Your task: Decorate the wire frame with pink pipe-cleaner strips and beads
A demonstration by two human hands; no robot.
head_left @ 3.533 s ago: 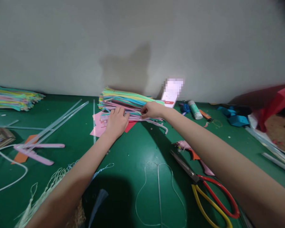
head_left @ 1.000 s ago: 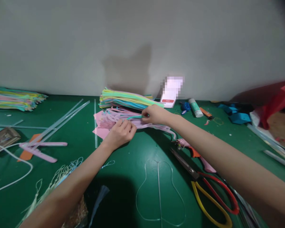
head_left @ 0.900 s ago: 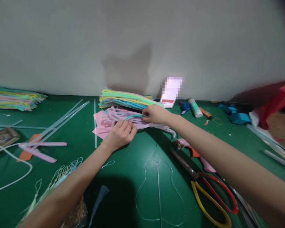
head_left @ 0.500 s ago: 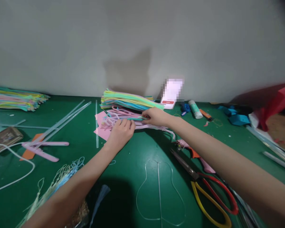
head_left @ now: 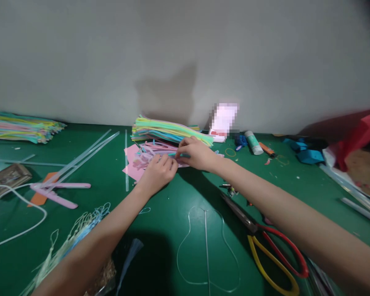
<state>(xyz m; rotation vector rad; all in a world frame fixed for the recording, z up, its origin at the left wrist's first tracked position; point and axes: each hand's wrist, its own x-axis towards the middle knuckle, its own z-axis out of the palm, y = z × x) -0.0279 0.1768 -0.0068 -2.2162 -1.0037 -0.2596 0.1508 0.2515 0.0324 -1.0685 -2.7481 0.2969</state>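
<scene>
My left hand (head_left: pixel 159 172) rests on a loose bunch of pink and lilac pipe cleaners (head_left: pixel 143 154), its fingers bent around their near side. Close beside it, my right hand (head_left: pixel 196 154) pinches a teal pipe cleaner (head_left: pixel 182 155) that lies among the pink ones. The two hands nearly touch. Just behind them is a thick bundle of yellow, green and blue pipe cleaners (head_left: pixel 169 130). Pink paper (head_left: pixel 130 160) shows under the left end of the loose bunch. My fingers hide part of what they hold.
Large scissors (head_left: pixel 253 230) with red and yellow handles lie at the near right. A pink glue gun (head_left: pixel 60 193), glue sticks (head_left: pixel 89 154) and tassels (head_left: pixel 80 234) are on the left. A phone (head_left: pixel 223 121) leans on the wall, near a white-green tube (head_left: pixel 253 142). A wire loop (head_left: pixel 206 246) lies in front.
My right hand has moved left, closer to my left hand, along the pink bunch. The teal pipe cleaner shows more plainly between the fingers. My left hand has barely moved.
</scene>
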